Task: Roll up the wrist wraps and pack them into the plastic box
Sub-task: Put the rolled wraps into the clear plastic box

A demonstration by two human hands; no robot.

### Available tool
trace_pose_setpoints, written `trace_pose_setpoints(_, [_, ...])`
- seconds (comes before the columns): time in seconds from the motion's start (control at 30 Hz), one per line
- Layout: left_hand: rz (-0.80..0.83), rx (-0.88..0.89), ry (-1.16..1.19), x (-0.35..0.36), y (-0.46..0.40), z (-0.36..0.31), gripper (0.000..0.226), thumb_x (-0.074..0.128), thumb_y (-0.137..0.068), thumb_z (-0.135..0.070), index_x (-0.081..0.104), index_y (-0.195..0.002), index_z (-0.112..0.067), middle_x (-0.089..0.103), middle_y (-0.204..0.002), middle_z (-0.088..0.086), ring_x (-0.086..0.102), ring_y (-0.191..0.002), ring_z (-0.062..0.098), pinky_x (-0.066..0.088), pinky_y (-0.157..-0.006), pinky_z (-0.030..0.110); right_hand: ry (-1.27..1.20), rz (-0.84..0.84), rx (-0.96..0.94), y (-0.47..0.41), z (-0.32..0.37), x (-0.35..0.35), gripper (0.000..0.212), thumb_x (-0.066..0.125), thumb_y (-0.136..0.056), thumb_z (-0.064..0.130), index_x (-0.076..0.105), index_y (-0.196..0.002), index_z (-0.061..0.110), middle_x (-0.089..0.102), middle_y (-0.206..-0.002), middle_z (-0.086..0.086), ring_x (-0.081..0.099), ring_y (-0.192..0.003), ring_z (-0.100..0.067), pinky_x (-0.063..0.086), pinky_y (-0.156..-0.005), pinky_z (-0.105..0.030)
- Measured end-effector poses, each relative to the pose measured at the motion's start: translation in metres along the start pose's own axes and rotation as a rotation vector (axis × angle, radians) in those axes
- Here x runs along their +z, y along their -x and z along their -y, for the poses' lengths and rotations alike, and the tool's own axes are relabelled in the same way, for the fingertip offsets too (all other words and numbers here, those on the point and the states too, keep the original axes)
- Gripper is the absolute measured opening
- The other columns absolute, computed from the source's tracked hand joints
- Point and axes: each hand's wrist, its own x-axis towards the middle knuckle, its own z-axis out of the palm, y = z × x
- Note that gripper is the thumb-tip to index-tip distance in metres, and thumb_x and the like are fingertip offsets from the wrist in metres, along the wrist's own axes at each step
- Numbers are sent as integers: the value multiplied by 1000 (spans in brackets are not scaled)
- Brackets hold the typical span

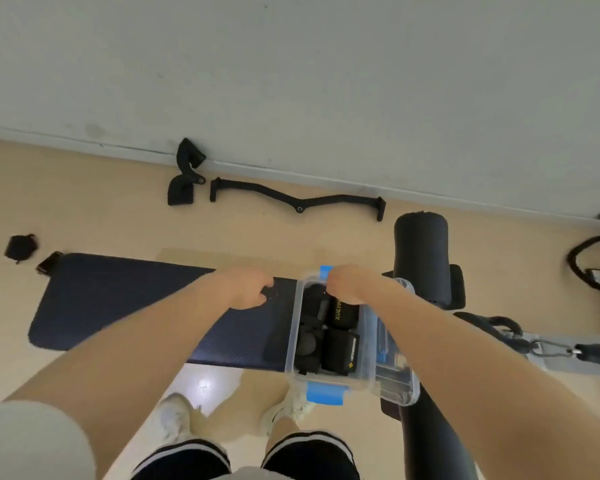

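Here we note both hands out in front of us, over the dark exercise mat (118, 299) and the plastic box (297, 341). The left hand (248, 289) has its fingers curled around a small dark item, most likely the end of a wrist wrap (270, 292), though blur keeps us from being sure what it is. The right hand (347, 284) is curled at the far end of the box, just beside the blue clip (325, 271); we cannot tell whether it grips the rim, the clip or something inside.

The box lies directly below the right hand and just to the right of the left hand. Its long axis runs from us outward, near end at the second blue clip (324, 393), far end under the right hand. Its clear lid (400, 379) sits beneath or beside it, toward the right forearm. Several rolled wraps (340, 351) already fill it, packed side by side, yellow lettering visible on two.

Judgement: packing is well along. The coming move turns on a short rightward carry from the left hand into the box's far end; the right hand is nearer and may be steadying it. The remaining space looks tight, so the roll could loosen on insertion.

Beyond the hands, black cable handles (298, 200) lie on the floor by the wall.
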Motion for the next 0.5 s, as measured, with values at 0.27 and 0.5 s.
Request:
trace_pose_setpoints(0.27, [-257, -321, 387, 2, 189, 160, 44, 43, -100, -29, 38, -142, -16, 48, -137, 7, 47, -120, 22, 36, -97, 25, -104, -253, -282, 66, 235, -67, 36, 42, -98, 23, 55, -127, 6, 57, -129, -13, 53, -118, -29, 42, -97, -34])
trace_pose_setpoints(0.5, [-398, -512, 575, 74, 335, 331, 32, 56, -92, -30, 61, -117, -11, 59, -122, 10, 55, -111, 27, 40, -90, 29, -128, -162, -453, 56, 471, -10, 32, 44, -97, 20, 56, -124, 7, 57, -125, -9, 51, -100, -23, 41, -89, -30])
